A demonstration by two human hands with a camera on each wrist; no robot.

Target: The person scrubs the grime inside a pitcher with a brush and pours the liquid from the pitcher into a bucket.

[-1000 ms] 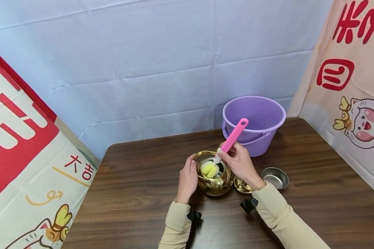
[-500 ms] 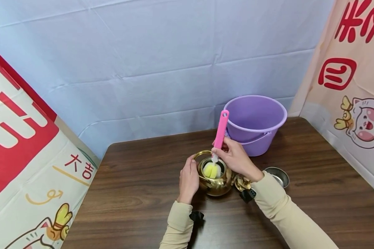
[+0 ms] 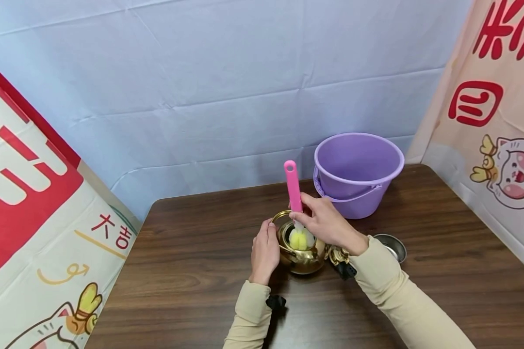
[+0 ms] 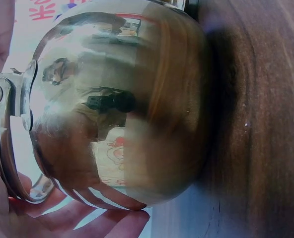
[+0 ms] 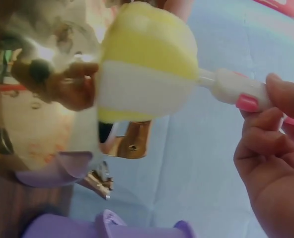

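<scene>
A brass teapot [image 3: 304, 265] stands on the wooden table, its mouth uncovered and its bail handle leaning left. My left hand [image 3: 265, 251] holds it by the left side; in the left wrist view the fingertips [image 4: 132, 220] lie against the shiny belly, beside the handle [image 4: 2, 144]. Between thumb and fingers, my right hand [image 3: 325, 222] pinches a pink-handled sponge brush [image 3: 293, 186] near the handle's lower end. The brush stands almost upright. Its yellow-and-white sponge head [image 5: 149, 64] sits at the teapot's mouth, partly inside.
Right of the teapot lies the brass lid [image 3: 337, 254], partly covered by my right wrist and its black camera. A metal strainer bowl [image 3: 396, 246] shows beyond the sleeve. Behind them stands a purple bucket [image 3: 361, 201]. A pale cloth [image 3: 209, 145] hangs at the table's far edge.
My right hand has moved left, swinging the brush from leaning right to nearly upright, tipped slightly left. The sponge has shifted slightly right at the teapot's mouth. My left hand stays on the teapot.
</scene>
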